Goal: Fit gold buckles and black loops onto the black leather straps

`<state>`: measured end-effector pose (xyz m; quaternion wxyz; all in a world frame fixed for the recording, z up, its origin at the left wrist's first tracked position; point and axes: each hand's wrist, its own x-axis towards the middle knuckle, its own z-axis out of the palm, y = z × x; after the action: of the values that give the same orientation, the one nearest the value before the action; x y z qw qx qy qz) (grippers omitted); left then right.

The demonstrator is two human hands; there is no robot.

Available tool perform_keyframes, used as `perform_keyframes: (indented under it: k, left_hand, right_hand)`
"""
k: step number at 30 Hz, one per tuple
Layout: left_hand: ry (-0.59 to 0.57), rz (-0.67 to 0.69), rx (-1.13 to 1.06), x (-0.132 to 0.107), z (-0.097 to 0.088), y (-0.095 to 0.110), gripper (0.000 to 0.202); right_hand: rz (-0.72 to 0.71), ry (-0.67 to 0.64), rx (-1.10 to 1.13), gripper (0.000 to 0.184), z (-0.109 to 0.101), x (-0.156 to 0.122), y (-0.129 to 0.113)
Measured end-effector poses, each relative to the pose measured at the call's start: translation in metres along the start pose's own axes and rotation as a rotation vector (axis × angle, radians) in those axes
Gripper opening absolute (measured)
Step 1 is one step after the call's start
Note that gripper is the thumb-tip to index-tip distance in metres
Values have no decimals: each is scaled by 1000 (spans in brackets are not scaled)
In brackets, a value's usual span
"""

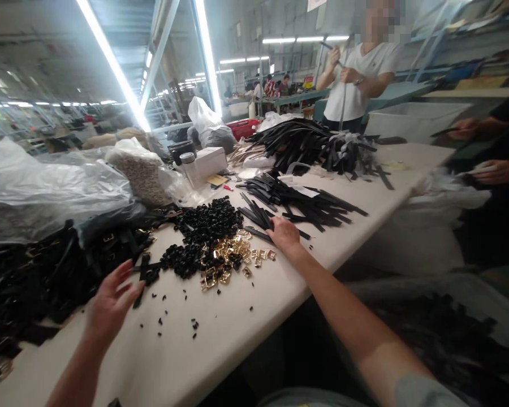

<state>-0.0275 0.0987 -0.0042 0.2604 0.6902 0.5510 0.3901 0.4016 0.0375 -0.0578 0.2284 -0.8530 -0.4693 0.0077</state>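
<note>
My left hand [112, 302] is held over the near left of the table, fingers apart and somewhat blurred. Just beyond its fingertips lies a short black strap piece [143, 274]. Further right, my right hand [285, 234] has its fingers closed on the end of a black strap [258, 219] at the edge of a strap pile [305, 200]; the fingertips are partly hidden. Between the hands are a heap of small black loops [207, 223] and a scatter of gold buckles [233, 251]. Tiny black bits [194, 325] dot the tabletop nearer me.
Buckled black straps [46, 277] and plastic bags [51, 186] crowd the left side. A jar [189, 167], a white box [211, 162] and a larger strap heap [297, 138] stand further back. A person [356, 79] holds a strap across the table; another person's hands [496, 171] show at right.
</note>
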Motion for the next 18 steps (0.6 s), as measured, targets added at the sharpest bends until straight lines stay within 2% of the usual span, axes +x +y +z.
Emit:
perform_keyframes:
  k: [3,6,10,13,14,15,18]
  left_hand:
    - [-181,-133,-470,-4,52,13,69]
    - [-264,-206,-653,-16,89,29,61]
    - [-264,-191,-639,-31,109,28,49]
    - [-282,-186,-616,-36,111,20,49]
    - [-291,-190,-632,-38,111,19,51]
    - [-300,-196,-661,-40,110,20,52]
    - [-366,-218,-758,-45,110,26,55]
  right_hand:
    - [-11,-30,69,28,3,6,7]
    - [-17,-49,133,28,-1,12,16]
    - [-20,8,164,18,-18,8,18]
    - [-90,86,212,20,-36,-18,4]
    - [-131,56,261,22,-41,-32,-3]
    - [-177,-36,323,28,-45,-49,-10]
    - [-295,-501,512,45,-47,-100,-33]
